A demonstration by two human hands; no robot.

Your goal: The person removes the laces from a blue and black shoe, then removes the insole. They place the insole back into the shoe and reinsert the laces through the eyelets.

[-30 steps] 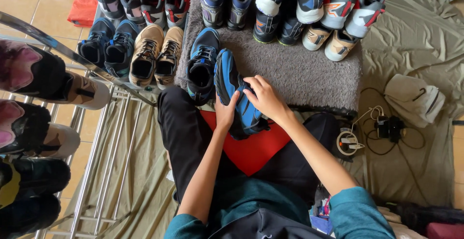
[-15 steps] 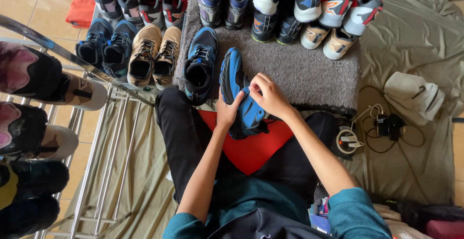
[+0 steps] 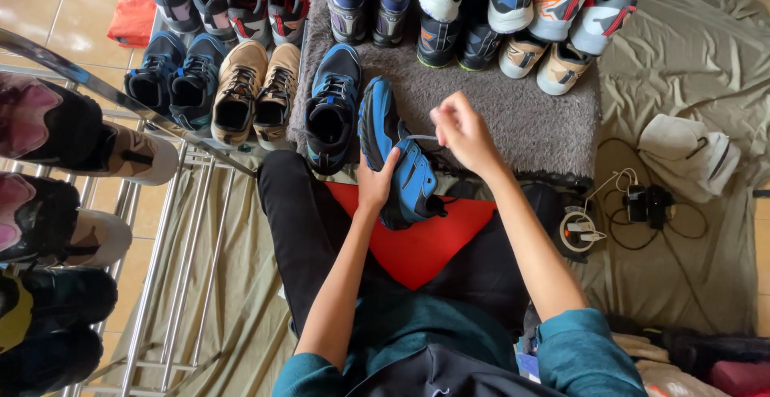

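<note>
Change since earlier frame: right hand lifted off blue sneaker, now pinching its lace taut. Left hand cups the sneaker's sole side, nearer. Sneaker on lap over red cloth, long axis toe-away, tilted left.

sneaker on lap, between hands | twin shoe left | rack far left | cables right

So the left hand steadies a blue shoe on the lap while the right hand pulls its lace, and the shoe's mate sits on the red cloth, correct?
Not quite. The head view shows the left hand steadying the blue shoe and the right hand pulling its lace, but the mate sits on the grey mat.
</note>
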